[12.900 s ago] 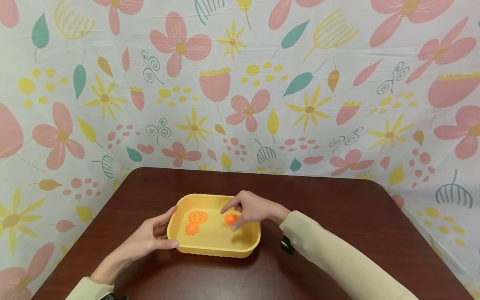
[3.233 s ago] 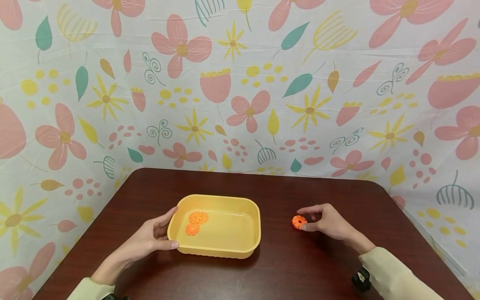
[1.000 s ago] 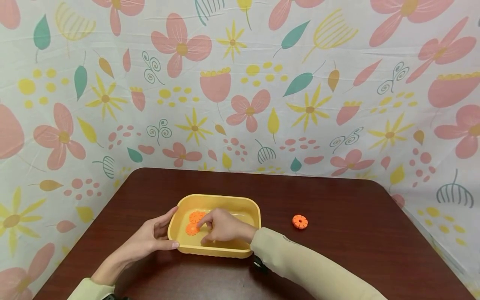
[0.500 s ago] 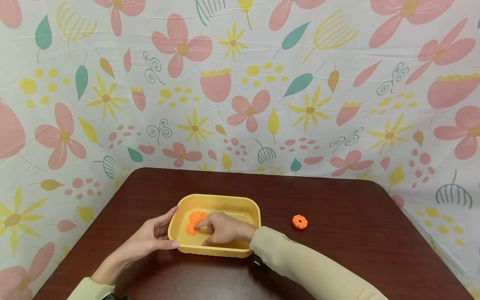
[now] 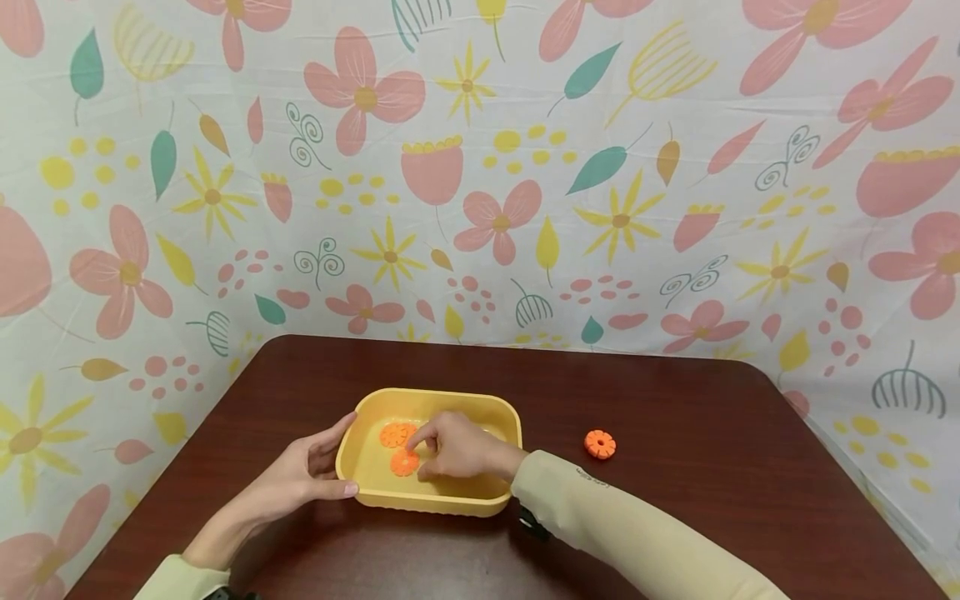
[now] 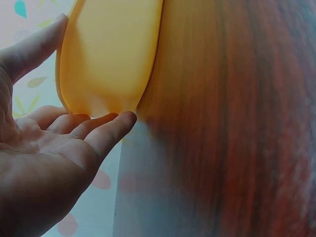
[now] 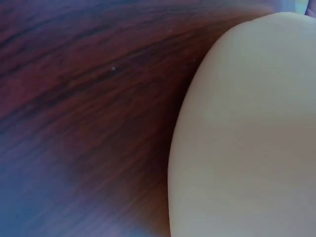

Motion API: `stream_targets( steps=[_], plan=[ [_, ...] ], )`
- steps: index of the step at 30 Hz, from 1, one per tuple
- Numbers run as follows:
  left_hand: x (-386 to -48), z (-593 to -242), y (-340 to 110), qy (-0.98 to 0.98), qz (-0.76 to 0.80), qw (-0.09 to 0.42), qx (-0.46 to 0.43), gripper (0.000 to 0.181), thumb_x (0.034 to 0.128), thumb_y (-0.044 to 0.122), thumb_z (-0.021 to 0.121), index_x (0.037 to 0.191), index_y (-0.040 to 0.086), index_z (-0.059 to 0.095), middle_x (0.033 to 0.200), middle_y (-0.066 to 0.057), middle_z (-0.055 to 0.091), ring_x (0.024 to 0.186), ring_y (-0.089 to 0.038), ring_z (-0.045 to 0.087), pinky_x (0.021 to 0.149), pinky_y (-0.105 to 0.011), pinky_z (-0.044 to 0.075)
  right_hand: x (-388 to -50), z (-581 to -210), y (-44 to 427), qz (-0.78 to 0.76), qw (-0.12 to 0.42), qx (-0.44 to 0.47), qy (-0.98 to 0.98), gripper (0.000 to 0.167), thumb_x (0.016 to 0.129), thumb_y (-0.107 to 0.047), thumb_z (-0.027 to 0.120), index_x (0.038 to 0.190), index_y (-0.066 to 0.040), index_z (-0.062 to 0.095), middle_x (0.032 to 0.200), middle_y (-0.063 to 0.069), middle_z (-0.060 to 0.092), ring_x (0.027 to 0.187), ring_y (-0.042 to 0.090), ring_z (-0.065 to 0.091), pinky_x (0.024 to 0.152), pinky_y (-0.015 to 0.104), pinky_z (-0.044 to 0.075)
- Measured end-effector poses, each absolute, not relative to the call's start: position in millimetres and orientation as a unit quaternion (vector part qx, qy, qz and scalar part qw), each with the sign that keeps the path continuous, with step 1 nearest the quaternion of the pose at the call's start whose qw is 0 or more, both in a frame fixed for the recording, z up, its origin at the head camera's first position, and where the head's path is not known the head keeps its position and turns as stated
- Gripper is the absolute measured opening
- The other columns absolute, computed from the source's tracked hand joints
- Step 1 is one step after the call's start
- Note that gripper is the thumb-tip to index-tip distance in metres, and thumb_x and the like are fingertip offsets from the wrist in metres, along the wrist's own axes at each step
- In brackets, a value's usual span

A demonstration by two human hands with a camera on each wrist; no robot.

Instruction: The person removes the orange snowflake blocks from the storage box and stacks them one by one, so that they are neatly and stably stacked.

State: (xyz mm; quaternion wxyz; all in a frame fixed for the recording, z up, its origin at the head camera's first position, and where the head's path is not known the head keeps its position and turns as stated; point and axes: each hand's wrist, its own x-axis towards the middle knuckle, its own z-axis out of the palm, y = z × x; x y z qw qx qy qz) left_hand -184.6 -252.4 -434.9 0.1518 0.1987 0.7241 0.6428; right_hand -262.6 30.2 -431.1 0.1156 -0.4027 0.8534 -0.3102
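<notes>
A yellow plastic tray (image 5: pixel 442 502) stands on the table in the head view. My left hand (image 5: pixel 296 477) holds its left end, thumb at the near corner and index finger at the far one; the left wrist view shows the other fingers against the end wall. Inside the tray, my right hand (image 5: pixel 463 448) has its index fingertip on an orange notched plastic disc (image 5: pixel 402 465), with the thumb close to the disc's right edge. Just behind lie overlapping orange notched discs (image 5: pixel 392 435), partly hidden by that finger. A sleeve (image 7: pixel 247 128) blocks the right wrist view.
On the dark wooden table (image 5: pixel 675 400), right of the tray, rests a thicker orange notched piece (image 5: pixel 599 444), like discs stacked together. A flower-printed cloth (image 5: pixel 495 275) hangs behind the table and along its sides.
Earlier, my right hand carried the thick orange piece from the tray to the table and released it. In the last half second, its finger has slid the near disc rightward. The left hand stays put.
</notes>
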Motion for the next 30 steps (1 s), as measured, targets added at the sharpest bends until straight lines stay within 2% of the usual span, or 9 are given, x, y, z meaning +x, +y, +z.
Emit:
stream_targets(
  steps=[4,16,23,30],
  plan=[
    [-184.3,-434.2,-252.0,0.725,0.641,0.149,0.203,0.099,0.0915,0.0,0.078,0.166,-0.004,0.013,0.168,-0.031,0.016,0.142,-0.051,0.041,0.1,-0.035,0.054,-262.7,-433.0,25.9,-0.303,0.107,-0.412,0.853,0.033,0.08,-0.007,0.092,0.111,-0.006,0.082,0.062,-0.009,0.05,0.06,0.002,0.043,0.065,0.017,0.041],
    [-184.8,-434.7,-251.6,0.725,0.641,0.146,0.207,0.1,0.0911,0.0,0.079,0.166,-0.004,0.013,0.169,-0.031,0.016,0.143,-0.05,0.04,0.102,-0.034,0.052,-262.8,-430.9,28.2,-0.309,0.111,-0.375,0.867,0.023,0.08,-0.007,0.092,0.101,-0.008,0.084,0.06,-0.008,0.05,0.059,0.003,0.043,0.064,0.018,0.041],
    [-185.1,-435.0,-251.6,0.724,0.641,0.148,0.206,0.1,0.0912,0.0,0.079,0.166,-0.004,0.013,0.169,-0.03,0.014,0.144,-0.05,0.038,0.102,-0.033,0.052,-264.5,-432.4,27.9,-0.322,0.113,-0.366,0.866,0.033,0.075,-0.008,0.095,0.106,-0.006,0.083,0.059,-0.008,0.05,0.057,0.004,0.043,0.061,0.019,0.04],
    [-184.5,-434.7,-252.0,0.727,0.639,0.148,0.203,0.1,0.0916,0.0,0.078,0.166,-0.004,0.012,0.17,-0.029,0.014,0.144,-0.049,0.039,0.102,-0.033,0.052,-264.1,-432.4,27.6,-0.323,0.112,-0.359,0.869,0.033,0.074,-0.009,0.096,0.104,-0.007,0.083,0.06,-0.009,0.052,0.058,0.003,0.045,0.062,0.019,0.042]
  ],
)
